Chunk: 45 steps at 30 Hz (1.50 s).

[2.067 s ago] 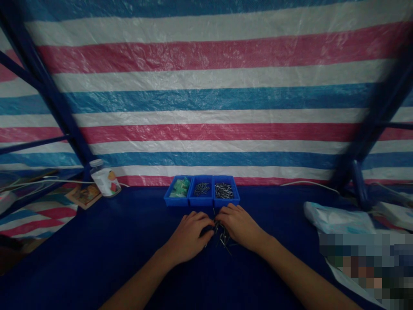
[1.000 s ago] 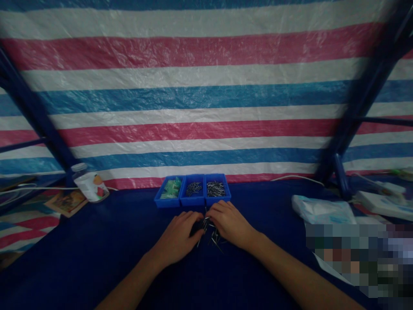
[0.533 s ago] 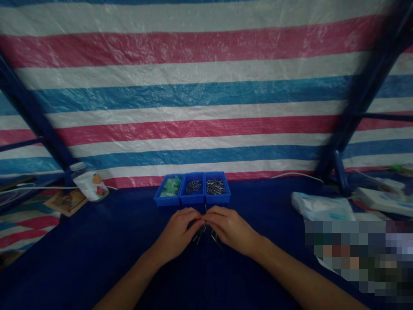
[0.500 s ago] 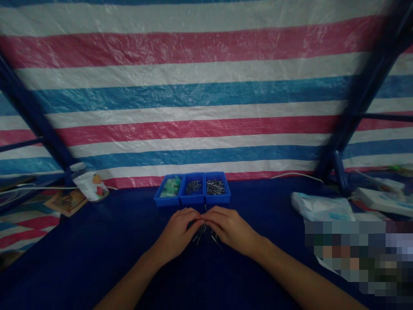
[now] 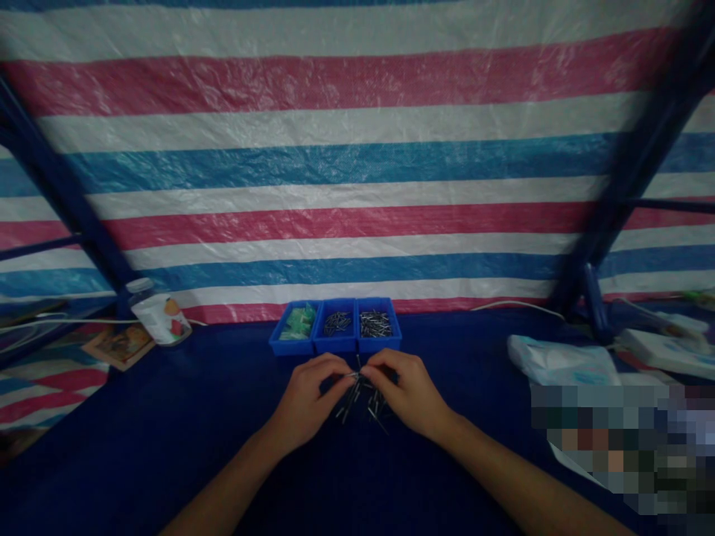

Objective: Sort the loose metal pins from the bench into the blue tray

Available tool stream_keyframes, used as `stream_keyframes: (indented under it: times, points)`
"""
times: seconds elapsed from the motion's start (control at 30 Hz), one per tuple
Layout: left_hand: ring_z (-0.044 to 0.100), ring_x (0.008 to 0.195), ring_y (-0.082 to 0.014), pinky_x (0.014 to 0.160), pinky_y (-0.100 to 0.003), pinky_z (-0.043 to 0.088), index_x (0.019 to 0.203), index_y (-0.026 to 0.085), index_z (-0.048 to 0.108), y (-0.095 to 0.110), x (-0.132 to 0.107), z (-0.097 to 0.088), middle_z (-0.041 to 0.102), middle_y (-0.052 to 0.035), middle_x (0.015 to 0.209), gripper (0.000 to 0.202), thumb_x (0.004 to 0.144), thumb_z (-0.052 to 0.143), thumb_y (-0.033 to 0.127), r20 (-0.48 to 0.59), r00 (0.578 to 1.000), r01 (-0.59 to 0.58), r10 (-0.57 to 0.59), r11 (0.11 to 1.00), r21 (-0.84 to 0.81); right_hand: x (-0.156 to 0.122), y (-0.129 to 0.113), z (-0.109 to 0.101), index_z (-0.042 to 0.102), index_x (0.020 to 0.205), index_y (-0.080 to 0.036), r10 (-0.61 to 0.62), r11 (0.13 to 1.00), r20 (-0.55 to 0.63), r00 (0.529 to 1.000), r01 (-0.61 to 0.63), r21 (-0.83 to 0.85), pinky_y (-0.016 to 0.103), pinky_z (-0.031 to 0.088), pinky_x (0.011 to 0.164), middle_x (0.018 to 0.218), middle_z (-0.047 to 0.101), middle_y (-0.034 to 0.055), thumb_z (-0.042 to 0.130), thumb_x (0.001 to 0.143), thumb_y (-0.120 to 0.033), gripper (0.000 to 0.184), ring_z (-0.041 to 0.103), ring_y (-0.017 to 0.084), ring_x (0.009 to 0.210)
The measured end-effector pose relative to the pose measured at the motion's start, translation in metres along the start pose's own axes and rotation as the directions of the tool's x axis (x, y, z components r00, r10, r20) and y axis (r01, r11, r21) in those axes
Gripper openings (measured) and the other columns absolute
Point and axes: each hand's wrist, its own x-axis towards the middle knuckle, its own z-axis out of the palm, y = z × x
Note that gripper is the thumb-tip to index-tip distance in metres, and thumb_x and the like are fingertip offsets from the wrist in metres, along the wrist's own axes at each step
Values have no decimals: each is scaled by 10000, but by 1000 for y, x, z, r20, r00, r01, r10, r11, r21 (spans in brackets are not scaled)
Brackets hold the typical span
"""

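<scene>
Near the middle of the dark blue table (image 5: pixel 357 476), a loose pile of thin metal pins (image 5: pixel 377 402) lies between 2 bare hands. The left hand (image 5: pixel 307 394) has its thumb and index fingers pinched together on a small metal piece (image 5: pixel 356 374), above the pile. The right hand (image 5: pixel 413 391) arches over the pile's right side, its fingertips just beside those of the left; I cannot tell whether its fingers are clamped on a piece.

Beyond the hands, 3 blue bins stand side by side at the table's far edge. The left bin (image 5: pixel 291 348) holds green and pale plastic pieces (image 5: pixel 299 322); the middle bin (image 5: pixel 336 346) and the right bin (image 5: pixel 379 345) hold small metal parts, fuller in the right.

A labelled jar (image 5: pixel 161 320) stands by the far left corner, beside a picture card (image 5: pixel 119 346). Towards the right edge lies a plastic bag (image 5: pixel 558 361). A striped tarp (image 5: pixel 335 126) hangs behind.
</scene>
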Motion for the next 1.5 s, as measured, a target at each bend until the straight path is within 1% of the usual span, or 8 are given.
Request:
stream_keyframes:
  times: [0.23, 0.53, 0.73, 0.9, 1.03, 1.13, 1.27, 1.5]
  points:
    - [663, 824, -132, 775, -259, 502, 893, 213, 697, -1, 0, 1, 705, -7, 893, 113, 940, 602, 255, -30, 999, -39, 39, 999, 10, 3, 7, 2, 599, 710, -194, 114, 975, 10, 993, -114, 192, 260, 337, 561, 619, 502, -34, 579, 885, -477, 334, 445, 114, 588]
    - [647, 803, -124, 748, -244, 483, 876, 209, 687, 0, 0, 2, 690, 0, 874, 104, 930, 607, 249, -16, 1000, 1, -1, 1000, 13, 5, 4, 0, 611, 810, -206, 144, 949, 26, 989, -145, 278, 273, 386, 596, 642, 568, -26, 568, 889, -420, 233, 519, 125, 607]
    - [630, 786, -129, 727, -250, 464, 845, 201, 673, 0, 1, 2, 680, -4, 861, 147, 940, 576, 256, 42, 998, 50, -51, 998, 32, 16, 9, -16, 590, 800, -206, 279, 762, -16, 960, -211, 613, 266, 375, 577, 619, 566, -34, 688, 783, -538, 347, 499, 107, 565]
    - [621, 785, -132, 727, -255, 447, 829, 196, 656, 0, 0, 2, 665, -3, 849, 170, 947, 554, 264, 80, 994, 65, -68, 997, 46, 15, 21, -20, 476, 602, -200, 482, 569, 137, 865, -429, 702, 259, 313, 511, 522, 445, -55, 698, 768, -504, 412, 415, 73, 460]
    - [608, 774, -132, 732, -262, 438, 821, 190, 632, 0, 0, 1, 651, -3, 838, 181, 954, 530, 260, 75, 994, 69, -74, 995, 69, 15, 25, -20, 587, 856, -198, 604, 478, 147, 783, -504, 719, 247, 342, 515, 657, 587, -27, 623, 838, -457, 262, 477, 79, 478]
    - [591, 742, -129, 705, -259, 432, 845, 193, 632, 0, 2, 1, 640, 1, 822, 164, 950, 531, 267, 53, 994, 89, -93, 993, 74, 15, 24, -18, 611, 980, -208, 566, 615, 99, 818, -500, 610, 243, 312, 485, 735, 635, -13, 603, 851, -485, 306, 477, 76, 464]
    - [573, 706, -123, 663, -246, 421, 859, 200, 638, 0, 1, 3, 629, 9, 801, 128, 928, 546, 254, 47, 993, 102, -105, 993, 62, 10, 16, -10, 644, 809, -178, 389, 819, 197, 900, -436, 373, 256, 242, 455, 652, 588, -13, 593, 833, -612, 438, 411, 68, 437]
    - [566, 680, -113, 653, -234, 432, 839, 195, 611, 2, -4, 6, 615, 18, 775, 59, 861, 563, 169, 20, 999, 33, -33, 999, 22, 0, 5, 3, 607, 686, -177, 273, 884, 310, 911, -365, 291, 249, 291, 493, 590, 539, -28, 620, 786, -684, 516, 419, 78, 502]
